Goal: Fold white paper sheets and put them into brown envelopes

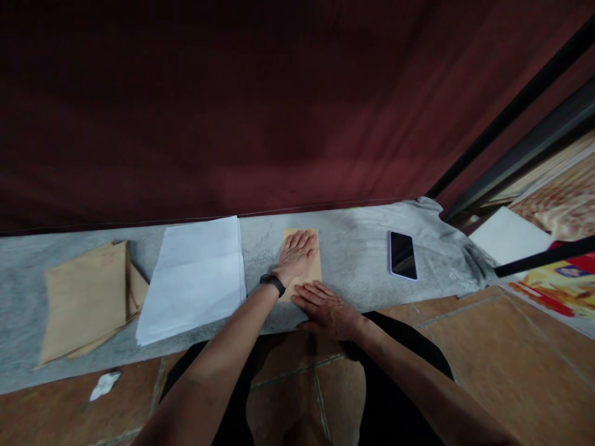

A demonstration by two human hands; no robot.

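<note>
A small tan piece of paper, perhaps an envelope [312, 272], lies flat on the grey cloth in front of me. My left hand [297, 255], with a black band on the wrist, rests palm down on its upper part, fingers stretched out. Pressed on its lower edge is my right hand [328, 310], also palm down with the fingers extended. Both hands cover much of the paper. Just left of it sits a stack of white paper sheets [195, 279]. Farther left are several larger brown paper envelopes [86, 294], piled unevenly.
A phone [403, 255] in a pale purple case lies on the grey cloth [353, 248] to the right. Behind hangs a dark red curtain [260, 124]. Black metal bars [515, 105] stand at the right. A crumpled white scrap [105, 385] lies on the tiled floor [502, 353].
</note>
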